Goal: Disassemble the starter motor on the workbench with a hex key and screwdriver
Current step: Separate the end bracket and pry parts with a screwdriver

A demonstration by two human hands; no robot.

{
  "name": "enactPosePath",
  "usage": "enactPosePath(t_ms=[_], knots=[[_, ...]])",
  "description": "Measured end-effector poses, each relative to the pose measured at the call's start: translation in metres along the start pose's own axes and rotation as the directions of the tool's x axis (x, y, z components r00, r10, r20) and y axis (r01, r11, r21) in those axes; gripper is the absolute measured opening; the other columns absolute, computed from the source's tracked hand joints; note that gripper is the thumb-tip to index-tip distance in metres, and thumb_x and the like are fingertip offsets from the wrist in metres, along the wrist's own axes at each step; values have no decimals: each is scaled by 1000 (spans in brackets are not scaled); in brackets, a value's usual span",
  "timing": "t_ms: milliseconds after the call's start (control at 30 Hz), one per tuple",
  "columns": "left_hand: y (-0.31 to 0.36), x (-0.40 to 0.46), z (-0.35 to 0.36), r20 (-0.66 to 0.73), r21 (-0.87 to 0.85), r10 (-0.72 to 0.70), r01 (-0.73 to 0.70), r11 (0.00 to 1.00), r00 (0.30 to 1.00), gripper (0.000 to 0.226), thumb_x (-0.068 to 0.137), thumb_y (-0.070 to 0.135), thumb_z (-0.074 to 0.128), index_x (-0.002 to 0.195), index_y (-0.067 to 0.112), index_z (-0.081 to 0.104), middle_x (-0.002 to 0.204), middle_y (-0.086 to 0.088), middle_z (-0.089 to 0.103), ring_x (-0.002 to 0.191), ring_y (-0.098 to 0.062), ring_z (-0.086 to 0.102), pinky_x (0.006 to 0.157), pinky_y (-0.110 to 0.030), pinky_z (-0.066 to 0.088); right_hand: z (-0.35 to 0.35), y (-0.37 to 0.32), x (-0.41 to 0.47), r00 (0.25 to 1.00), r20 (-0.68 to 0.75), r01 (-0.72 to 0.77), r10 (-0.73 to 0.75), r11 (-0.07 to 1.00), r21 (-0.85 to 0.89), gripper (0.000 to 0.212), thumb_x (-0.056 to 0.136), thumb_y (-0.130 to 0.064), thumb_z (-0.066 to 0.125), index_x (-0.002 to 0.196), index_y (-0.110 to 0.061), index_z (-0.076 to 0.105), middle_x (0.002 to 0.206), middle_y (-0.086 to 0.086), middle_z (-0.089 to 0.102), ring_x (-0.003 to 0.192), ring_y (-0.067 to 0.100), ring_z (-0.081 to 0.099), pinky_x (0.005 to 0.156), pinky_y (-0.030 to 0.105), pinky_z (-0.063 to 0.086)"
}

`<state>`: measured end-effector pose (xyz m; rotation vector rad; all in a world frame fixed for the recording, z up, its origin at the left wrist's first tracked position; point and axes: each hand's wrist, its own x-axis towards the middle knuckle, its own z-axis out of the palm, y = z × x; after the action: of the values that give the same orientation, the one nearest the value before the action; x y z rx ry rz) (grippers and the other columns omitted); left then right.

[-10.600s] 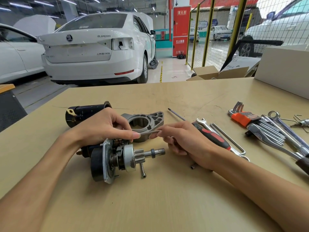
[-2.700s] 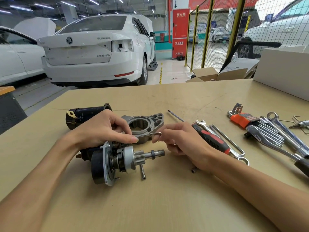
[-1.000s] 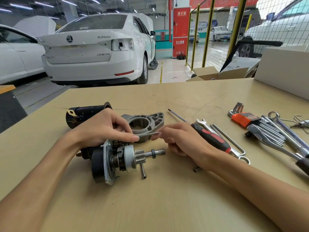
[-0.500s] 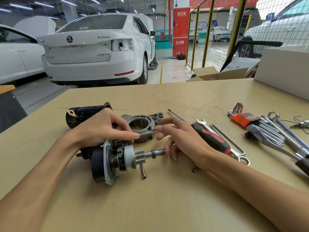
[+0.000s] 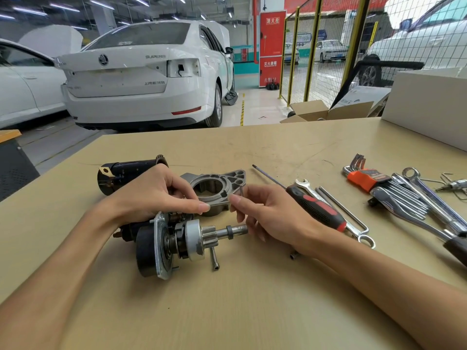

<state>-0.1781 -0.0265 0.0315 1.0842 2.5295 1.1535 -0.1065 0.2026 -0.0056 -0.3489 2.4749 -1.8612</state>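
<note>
On the bench point(image 5: 252, 299) the half-stripped motor point(image 5: 177, 238) lies under the left hand point(image 5: 154, 195), whose fingers curl over its top, while the right hand point(image 5: 267, 213), pinching the hex key point(image 5: 241, 191) a second ago, now shows loosened fingers regripping it for another turn.

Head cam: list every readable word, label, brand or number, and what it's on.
"SUPERB": right side of the white car's boot lid.
"消火栓": top panel of the red cabinet.
"灭火器箱": lower panel of the red cabinet.
Chinese badge under "SUPERB" on the boot lid: too blurred to read.
Text at the cabinet's foot: too blurred.
Orange hex key holder: its print is too small.
Starter motor, screwdriver: no readable markings.
</note>
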Motion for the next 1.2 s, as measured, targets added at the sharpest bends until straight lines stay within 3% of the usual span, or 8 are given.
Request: enactPosePath(t_ms=[133, 300, 433, 600, 667, 800, 1000, 1200], knots=[[-1, 0, -1, 11, 9, -3, 3, 1000, 1000, 17, 74, 40, 80, 71, 23, 80, 48, 2, 46, 48, -8, 37, 51, -14, 33, 0, 0, 0, 1000, 14, -8, 8, 1000, -1, 22, 99, -30, 59, 89, -13, 68, 69, -8, 67, 49, 6, 55, 43, 19, 44], [-2, -1, -2, -3, 5, 14, -14, 1000, 1000, 17, 74, 38, 82, 71, 22, 80, 47, -3, 39, 47, -10, 33, 52, -16, 31, 1, -2, 2, 995, 1, -96, 96, 993, 70, 49, 93, -59, 52, 88, -13, 71, 57, -9, 53, 48, 8, 48, 41, 19, 39], [-1, -2, -1, -12, 5, 9, -9, 1000, 1000, 17, 73, 39, 83, 71, 22, 79, 44, 5, 37, 46, -9, 33, 56, -18, 36, -3, -2, 2, 990, -1, -139, 139, 986, 96, 31, 99, -34, 56, 82, -13, 73, 55, -7, 37, 49, 11, 33, 41, 17, 28], [0, -1, 0, -30, 10, -24, 24, 1000, 999, 18, 69, 37, 85, 67, 21, 78, 43, 6, 36, 45, -7, 32, 64, -31, 37, -2, -1, 2, 994, 9, -105, 105, 992, 66, 28, 95, -13, 55, 82, -18, 80, 55, -7, 44, 47, 7, 31, 43, 17, 27], [1, -1, 0, -19, 5, -20, 20, 1000, 1000, 20, 68, 40, 84, 67, 21, 78, 44, 6, 40, 45, -6, 35, 60, -25, 36, -2, 0, 3, 995, 11, -97, 96, 994, 57, 29, 95, -11, 56, 84, -19, 81, 52, -12, 46, 45, 5, 31, 42, 15, 27], [2, -1, 1, 8, 16, -6, 6, 1000, 1000, 20, 72, 43, 80, 67, 23, 79, 49, 4, 52, 48, -6, 41, 51, -14, 32, -1, 3, 3, 996, 12, -93, 93, 993, 76, 30, 96, -9, 56, 84, -22, 81, 50, -8, 46, 44, 7, 37, 39, 17, 30], [0, -2, 0, -28, 5, 16, -16, 1000, 999, 21, 73, 43, 80, 67, 22, 79, 47, -2, 40, 46, -9, 34, 52, -13, 33, -1, 4, 5, 989, -74, -119, 132, 981, 156, 15, 97, -15, 52, 104, -15, 66, 63, -8, 59, 47, 14, 51, 38, 23, 38], [0, -2, -1, -34, 17, 26, -25, 1000, 999, 21, 72, 41, 83, 66, 21, 78, 49, -9, 40, 48, -12, 34, 55, -13, 35, 0, -1, 4, 987, -65, -136, 147, 981, 141, 34, 103, -36, 50, 83, -12, 65, 60, -3, 54, 46, 12, 50, 38, 23, 39]])
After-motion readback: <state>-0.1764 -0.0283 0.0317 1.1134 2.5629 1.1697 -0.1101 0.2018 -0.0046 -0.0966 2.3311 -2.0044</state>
